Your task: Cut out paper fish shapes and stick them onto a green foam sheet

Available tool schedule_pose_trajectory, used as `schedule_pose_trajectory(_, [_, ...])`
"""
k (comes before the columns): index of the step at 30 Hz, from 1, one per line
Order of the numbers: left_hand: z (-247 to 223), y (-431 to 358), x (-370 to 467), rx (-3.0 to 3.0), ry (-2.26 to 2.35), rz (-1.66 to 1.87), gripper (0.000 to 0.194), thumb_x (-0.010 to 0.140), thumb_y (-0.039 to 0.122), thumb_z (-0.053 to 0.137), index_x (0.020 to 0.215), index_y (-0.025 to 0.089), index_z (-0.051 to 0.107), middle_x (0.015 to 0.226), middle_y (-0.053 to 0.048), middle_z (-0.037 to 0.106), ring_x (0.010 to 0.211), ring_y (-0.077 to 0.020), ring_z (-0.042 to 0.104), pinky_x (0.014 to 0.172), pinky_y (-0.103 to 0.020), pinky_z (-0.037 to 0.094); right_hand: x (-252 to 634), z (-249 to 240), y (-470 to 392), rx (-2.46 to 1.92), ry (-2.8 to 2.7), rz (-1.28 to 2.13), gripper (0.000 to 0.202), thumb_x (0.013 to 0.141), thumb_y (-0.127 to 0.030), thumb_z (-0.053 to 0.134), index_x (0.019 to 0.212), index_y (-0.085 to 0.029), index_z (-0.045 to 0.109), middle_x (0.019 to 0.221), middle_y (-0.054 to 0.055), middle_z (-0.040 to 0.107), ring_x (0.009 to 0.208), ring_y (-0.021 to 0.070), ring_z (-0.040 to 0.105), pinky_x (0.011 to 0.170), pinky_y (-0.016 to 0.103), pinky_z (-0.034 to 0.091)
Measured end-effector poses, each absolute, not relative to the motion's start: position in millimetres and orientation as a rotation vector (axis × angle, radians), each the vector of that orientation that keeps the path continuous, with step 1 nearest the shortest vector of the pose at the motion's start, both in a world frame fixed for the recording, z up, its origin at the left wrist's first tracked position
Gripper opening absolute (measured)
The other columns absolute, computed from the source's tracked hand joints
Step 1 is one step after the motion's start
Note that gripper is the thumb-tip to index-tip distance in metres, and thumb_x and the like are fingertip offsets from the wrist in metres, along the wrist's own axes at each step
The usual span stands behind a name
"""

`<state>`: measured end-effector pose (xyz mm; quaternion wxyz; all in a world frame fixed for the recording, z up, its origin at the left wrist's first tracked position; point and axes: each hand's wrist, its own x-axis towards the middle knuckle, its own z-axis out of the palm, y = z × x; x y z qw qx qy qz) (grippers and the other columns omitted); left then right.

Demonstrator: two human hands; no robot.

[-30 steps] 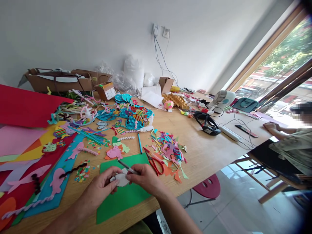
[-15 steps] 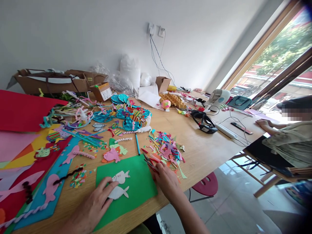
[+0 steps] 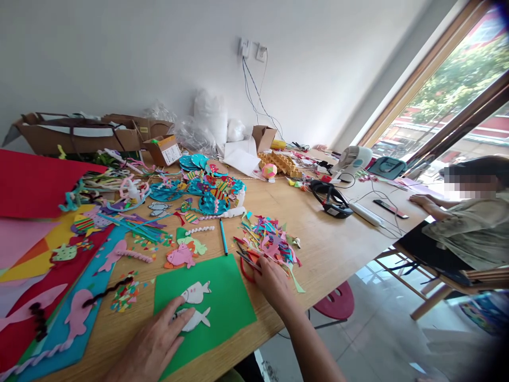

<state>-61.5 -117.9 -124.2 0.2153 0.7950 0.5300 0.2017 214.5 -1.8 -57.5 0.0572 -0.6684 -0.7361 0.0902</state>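
My left hand (image 3: 157,331) lies with fingers outstretched on the green paper sheet (image 3: 226,297), its fingertips on the lower white fish cut-out (image 3: 198,320). Just above that is another white fish cut-out (image 3: 196,292) with small pinkish marks. At the sheet's right edge my right hand (image 3: 272,281) is closed around a thin dark pencil-like stick (image 3: 247,259), whose exact kind is hard to make out. Orange scissors handles (image 3: 247,269) show beside and partly under these fingers. A blue pen (image 3: 224,237) rests beyond the sheet.
Paper scraps (image 3: 274,239) are heaped beyond my right hand. Pink fish cut-outs (image 3: 181,255) and coloured sheets (image 3: 27,183) cover the left side. A black headset (image 3: 330,199) and a power strip (image 3: 366,214) lie to the right, where another person (image 3: 469,223) sits.
My right hand has shifted slightly up and right, and the thin dark stick and orange handles show more clearly. My left fingers have slid lower, off the upper fish.
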Motion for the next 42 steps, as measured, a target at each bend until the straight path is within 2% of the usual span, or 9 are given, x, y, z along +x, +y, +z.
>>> schedule_pose_trajectory(5, [-115, -121, -61, 2.343, 1.623, 0.489, 0.054, 0.083, 0.009, 0.042, 0.126, 0.038, 0.056, 0.128, 0.001, 0.059, 0.104, -0.0195, 0.066, 0.087, -0.028, 0.056, 210, -45, -8, -1.963, -2.172, 0.255, 0.017, 0.088, -0.016, 0.049, 0.098, -0.017, 0.063, 0.104, 0.011, 0.066, 0.086, 0.0213, 0.063, 0.066, 0.026, 0.039])
schedule_pose_trajectory(9, [-113, -125, -72, 2.541, 1.713, 0.469, 0.039, 0.082, 0.023, 0.056, 0.119, 0.035, 0.062, 0.122, -0.003, 0.063, 0.104, -0.0263, 0.064, 0.090, -0.037, 0.055, 203, -39, -30, -1.697, -2.189, 0.485, 0.012, 0.088, -0.018, 0.053, 0.090, -0.019, 0.065, 0.088, 0.005, 0.068, 0.082, 0.0193, 0.063, 0.068, 0.025, 0.042])
schedule_pose_trajectory(13, [-126, -135, -84, 2.690, 1.663, 0.596, 0.031, 0.086, 0.032, 0.056, 0.116, 0.032, 0.062, 0.119, -0.002, 0.065, 0.107, -0.0223, 0.061, 0.095, -0.031, 0.050, 186, -44, -51, -1.465, -2.308, 0.773, 0.016, 0.080, -0.010, 0.061, 0.090, -0.020, 0.068, 0.089, 0.004, 0.069, 0.081, 0.0179, 0.064, 0.070, 0.024, 0.046])
schedule_pose_trajectory(17, [-119, -144, -86, 2.831, 1.574, 0.633, 0.038, 0.090, 0.033, 0.051, 0.128, 0.031, 0.055, 0.128, -0.003, 0.060, 0.111, -0.0209, 0.058, 0.096, -0.029, 0.048, 160, -50, -49, -1.253, -2.395, 0.845, 0.031, 0.081, -0.012, 0.063, 0.111, -0.021, 0.066, 0.117, 0.005, 0.064, 0.101, 0.0188, 0.063, 0.085, 0.024, 0.047])
schedule_pose_trajectory(20, [-104, -149, -84, 2.939, 1.499, 0.512, 0.051, 0.089, 0.035, 0.053, 0.139, 0.032, 0.043, 0.132, -0.002, 0.059, 0.114, -0.0209, 0.056, 0.097, -0.028, 0.045, 142, -50, -40, -1.208, -2.552, 0.801, 0.032, 0.085, -0.019, 0.062, 0.117, -0.025, 0.064, 0.125, 0.004, 0.060, 0.102, 0.0197, 0.064, 0.086, 0.024, 0.048])
schedule_pose_trajectory(25, [-98, -154, -80, 3.033, 1.482, 0.428, 0.063, 0.090, 0.042, 0.050, 0.147, 0.029, 0.027, 0.138, -0.002, 0.055, 0.122, -0.0206, 0.050, 0.101, -0.029, 0.038, 138, -54, -29, -1.269, -2.784, 0.590, 0.025, 0.092, -0.027, 0.053, 0.114, -0.031, 0.064, 0.127, 0.001, 0.058, 0.090, 0.0192, 0.067, 0.073, 0.025, 0.050])
schedule_pose_trajectory(32, [-100, -153, -71, 3.081, 1.442, 0.395, 0.066, 0.090, 0.046, 0.048, 0.148, 0.026, 0.025, 0.139, -0.003, 0.054, 0.124, -0.0208, 0.048, 0.101, -0.029, 0.036, 154, -50, -18, -1.392, -2.748, 0.543, 0.023, 0.095, -0.024, 0.045, 0.103, -0.024, 0.067, 0.120, 0.005, 0.059, 0.087, 0.0151, 0.066, 0.072, 0.022, 0.047])
schedule_pose_trajectory(38, [-92, -151, -70, 3.098, 1.401, 0.391, 0.063, 0.088, 0.044, 0.052, 0.145, 0.027, 0.032, 0.138, -0.003, 0.055, 0.120, -0.0211, 0.051, 0.099, -0.029, 0.040, 158, -43, -12, -1.545, -2.643, 0.488, 0.022, 0.090, -0.013, 0.048, 0.097, -0.019, 0.069, 0.110, 0.009, 0.064, 0.086, 0.0195, 0.067, 0.069, 0.024, 0.047])
schedule_pose_trajectory(42, [-81, -142, -76, 3.081, 1.485, 0.492, 0.041, 0.093, 0.032, 0.045, 0.134, 0.031, 0.049, 0.134, -0.001, 0.058, 0.118, -0.0192, 0.054, 0.094, -0.029, 0.046, 151, -36, -9, -1.488, -2.589, 0.486, 0.026, 0.090, -0.013, 0.050, 0.110, -0.019, 0.065, 0.113, 0.007, 0.065, 0.099, 0.0196, 0.064, 0.079, 0.023, 0.047])
